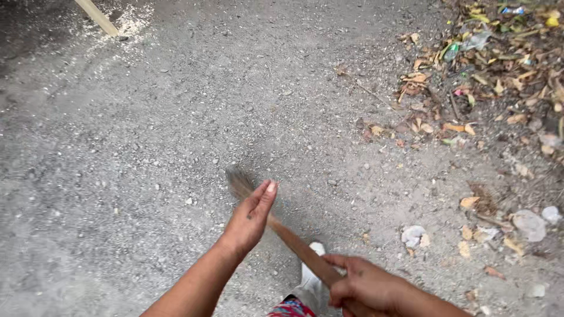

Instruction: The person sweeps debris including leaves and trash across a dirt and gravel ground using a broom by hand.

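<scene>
broom (pixel 294 240) in right grip (pixel 361 287), left grip (pixel 249 217) alongside

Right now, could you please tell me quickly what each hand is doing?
Left hand: open, fingers straight, resting against the broom handle.
Right hand: closed around the broom handle, lower down.

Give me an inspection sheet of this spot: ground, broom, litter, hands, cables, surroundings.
Surface: grey gravelly ground, dusty.
Job's things: broom, brown handle, blurred bristle head near the ground.
Clutter: dry leaves and litter pile upper right; pale scraps right.
Hands: left hand against the handle, fingers extended; right hand closed on the handle.
Cables: nothing seen.
Surroundings: pale wooden stick top left; white shoe below.
</scene>
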